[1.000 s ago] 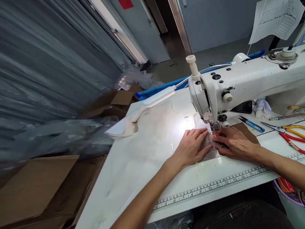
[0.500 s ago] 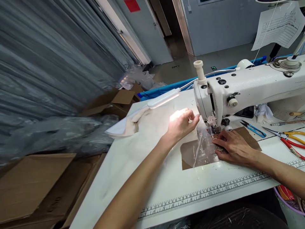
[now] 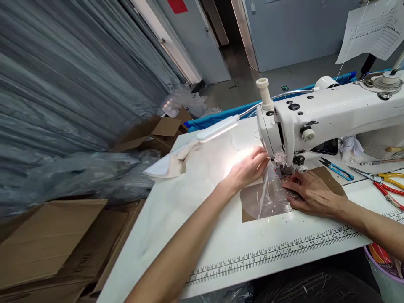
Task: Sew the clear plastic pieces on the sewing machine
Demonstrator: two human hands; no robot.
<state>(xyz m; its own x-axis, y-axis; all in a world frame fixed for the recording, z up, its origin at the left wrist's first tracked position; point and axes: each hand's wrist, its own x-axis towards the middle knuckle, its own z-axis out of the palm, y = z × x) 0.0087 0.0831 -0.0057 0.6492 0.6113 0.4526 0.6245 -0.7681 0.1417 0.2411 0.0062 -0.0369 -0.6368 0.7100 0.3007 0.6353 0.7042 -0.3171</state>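
Note:
A clear plastic sheet (image 3: 274,202) lies over a brown plate on the table, with its upper edge at the presser foot (image 3: 286,169) of a white sewing machine (image 3: 334,113). My right hand (image 3: 311,194) presses on the sheet just right of the foot, fingers bent and thumb low. Left of the needle area, my left hand (image 3: 249,167) has its fingers drawn together beside the machine head. What those fingertips pinch, if anything, is too small to tell. A pinkish scrap of cloth (image 3: 280,158) is on the machine head by the left fingertips.
Blue thread snips (image 3: 336,169), yellow-handled scissors (image 3: 391,179) and a red-handled tool (image 3: 388,195) lie at right. A lamp (image 3: 217,129) shines from behind the left hand. A ruler strip (image 3: 277,254) runs along the front edge. Cardboard boxes (image 3: 50,244) stand at left.
My left hand has moved right and slightly down, up to the machine head, and its fingers have come together. My right hand stays on the plastic sheet.

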